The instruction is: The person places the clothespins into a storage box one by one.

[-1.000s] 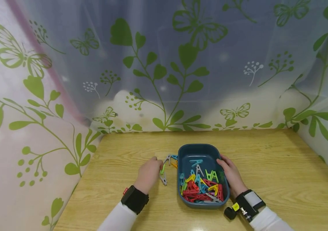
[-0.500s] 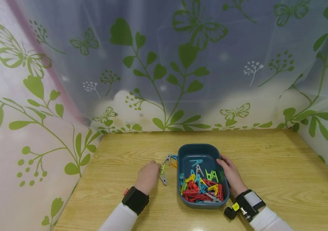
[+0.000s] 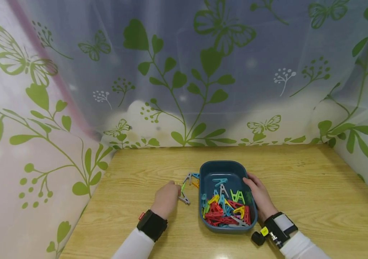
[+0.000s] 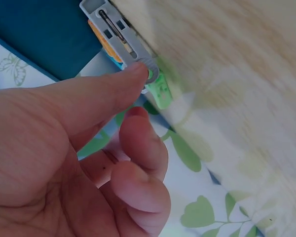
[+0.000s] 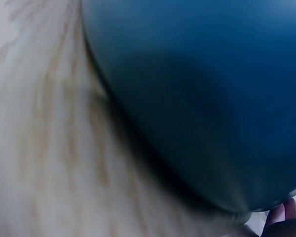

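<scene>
My left hand (image 3: pixel 165 197) pinches one end of a grey clothespin (image 4: pixel 119 35) just above the table. In the left wrist view the thumb presses on it, while the index fingertip is hidden behind. A light green clothespin (image 4: pixel 161 92) lies against that end; whether the two are clipped together I cannot tell. My right hand (image 3: pixel 261 197) grips the right side of a dark blue plastic bin (image 3: pixel 224 168), thumb over the rim. Inside the bin is a heap of red, yellow, blue, green and grey clothespins (image 3: pixel 224 208). The right wrist view shows mostly the bin's outer wall (image 5: pixel 202 74).
Between the left hand and the bin lie another grey clothespin (image 3: pixel 188 178), a blue clothespin (image 3: pixel 195 176) and an orange clothespin (image 3: pixel 196 184), close to the bin's left wall. A leaf-patterned curtain (image 3: pixel 184 90) borders the wooden table (image 3: pixel 310 194) at the back and sides.
The left hand has dropped slightly toward me. The grey clothespin at its fingertips has swung a little up and to the right. The right hand and the bin have stayed in place.
</scene>
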`<state>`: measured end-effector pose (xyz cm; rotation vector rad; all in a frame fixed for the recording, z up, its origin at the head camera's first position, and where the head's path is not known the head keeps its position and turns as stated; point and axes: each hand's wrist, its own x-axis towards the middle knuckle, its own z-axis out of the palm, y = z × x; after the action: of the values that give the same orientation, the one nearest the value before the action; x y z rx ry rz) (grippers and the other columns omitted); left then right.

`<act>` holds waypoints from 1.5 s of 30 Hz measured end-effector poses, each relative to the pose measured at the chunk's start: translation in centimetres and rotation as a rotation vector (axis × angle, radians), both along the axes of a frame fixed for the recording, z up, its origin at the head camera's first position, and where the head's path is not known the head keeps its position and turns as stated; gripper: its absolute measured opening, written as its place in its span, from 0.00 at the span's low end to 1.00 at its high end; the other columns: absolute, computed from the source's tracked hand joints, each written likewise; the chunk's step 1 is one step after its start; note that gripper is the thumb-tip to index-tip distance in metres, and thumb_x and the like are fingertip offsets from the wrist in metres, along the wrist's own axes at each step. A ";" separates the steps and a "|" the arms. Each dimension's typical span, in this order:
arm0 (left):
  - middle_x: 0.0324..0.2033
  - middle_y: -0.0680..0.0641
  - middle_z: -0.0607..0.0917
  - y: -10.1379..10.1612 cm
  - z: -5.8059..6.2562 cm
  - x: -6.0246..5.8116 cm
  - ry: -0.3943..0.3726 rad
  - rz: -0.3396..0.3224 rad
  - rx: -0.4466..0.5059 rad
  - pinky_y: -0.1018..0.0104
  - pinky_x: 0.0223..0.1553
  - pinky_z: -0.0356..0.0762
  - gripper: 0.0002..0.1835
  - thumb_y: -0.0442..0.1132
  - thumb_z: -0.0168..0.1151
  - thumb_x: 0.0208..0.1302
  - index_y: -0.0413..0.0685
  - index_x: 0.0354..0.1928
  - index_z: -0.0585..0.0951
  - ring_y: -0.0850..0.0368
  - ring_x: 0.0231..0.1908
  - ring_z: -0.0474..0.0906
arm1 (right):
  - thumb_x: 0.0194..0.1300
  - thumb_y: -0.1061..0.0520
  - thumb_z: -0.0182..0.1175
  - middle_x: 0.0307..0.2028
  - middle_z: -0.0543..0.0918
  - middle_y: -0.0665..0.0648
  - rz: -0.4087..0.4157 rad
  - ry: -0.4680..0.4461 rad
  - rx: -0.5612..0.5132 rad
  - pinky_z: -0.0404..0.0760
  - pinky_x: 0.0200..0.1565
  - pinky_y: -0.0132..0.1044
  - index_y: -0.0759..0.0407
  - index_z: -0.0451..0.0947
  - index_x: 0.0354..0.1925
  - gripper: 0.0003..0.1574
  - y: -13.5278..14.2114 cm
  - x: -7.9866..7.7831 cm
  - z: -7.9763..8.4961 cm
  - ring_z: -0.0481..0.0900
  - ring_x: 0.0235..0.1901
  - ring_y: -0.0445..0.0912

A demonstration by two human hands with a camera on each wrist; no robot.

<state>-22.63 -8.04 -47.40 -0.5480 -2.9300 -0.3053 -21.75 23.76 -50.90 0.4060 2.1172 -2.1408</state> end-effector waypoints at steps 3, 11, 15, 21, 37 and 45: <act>0.26 0.51 0.77 0.0 0.2 0.2 0.011 -0.002 0.006 0.69 0.23 0.69 0.08 0.25 0.67 0.61 0.45 0.28 0.85 0.62 0.23 0.68 | 0.81 0.40 0.47 0.77 0.62 0.62 0.002 -0.001 0.001 0.76 0.49 0.26 0.51 0.50 0.82 0.40 0.0 -0.1 -0.1 0.68 0.69 0.55; 0.26 0.51 0.76 -0.1 1.5 1.3 0.093 -0.018 0.047 0.70 0.22 0.68 0.07 0.26 0.69 0.62 0.45 0.30 0.84 0.63 0.22 0.67 | 0.82 0.41 0.46 0.78 0.60 0.64 0.005 0.015 -0.011 0.75 0.49 0.25 0.53 0.50 0.82 0.40 0.0 -0.2 -0.2 0.66 0.71 0.56; 0.26 0.51 0.77 0.1 2.5 1.9 0.150 0.006 0.099 0.70 0.23 0.68 0.07 0.27 0.70 0.63 0.46 0.32 0.83 0.63 0.21 0.68 | 0.82 0.41 0.46 0.77 0.61 0.64 0.004 0.012 -0.009 0.75 0.49 0.25 0.53 0.50 0.82 0.40 0.0 -0.2 -0.2 0.67 0.70 0.55; 0.29 0.51 0.78 0.9 4.1 2.7 0.241 0.026 0.163 0.72 0.22 0.67 0.05 0.35 0.69 0.67 0.47 0.36 0.81 0.64 0.21 0.71 | 0.82 0.41 0.46 0.77 0.63 0.62 0.001 -0.004 -0.003 0.76 0.50 0.26 0.51 0.51 0.81 0.39 0.0 -0.1 0.1 0.69 0.68 0.53; 0.34 0.52 0.79 4.7 3.0 4.9 0.127 -0.123 0.225 0.73 0.28 0.70 0.05 0.40 0.66 0.71 0.49 0.39 0.79 0.65 0.27 0.71 | 0.82 0.41 0.47 0.77 0.63 0.62 -0.004 0.005 0.021 0.75 0.49 0.26 0.52 0.52 0.81 0.39 -0.1 -0.1 0.1 0.69 0.68 0.54; 0.32 0.55 0.78 5.8 2.6 5.4 0.071 -0.135 0.180 0.75 0.27 0.70 0.06 0.38 0.69 0.69 0.51 0.35 0.80 0.67 0.27 0.70 | 0.81 0.40 0.47 0.77 0.61 0.62 -0.006 -0.003 0.012 0.74 0.50 0.26 0.52 0.51 0.81 0.41 0.0 0.0 0.0 0.68 0.70 0.55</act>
<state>-17.18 -2.26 -44.76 -0.7147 -2.7664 -0.5472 -21.79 23.71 -50.91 0.4172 2.1316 -2.1304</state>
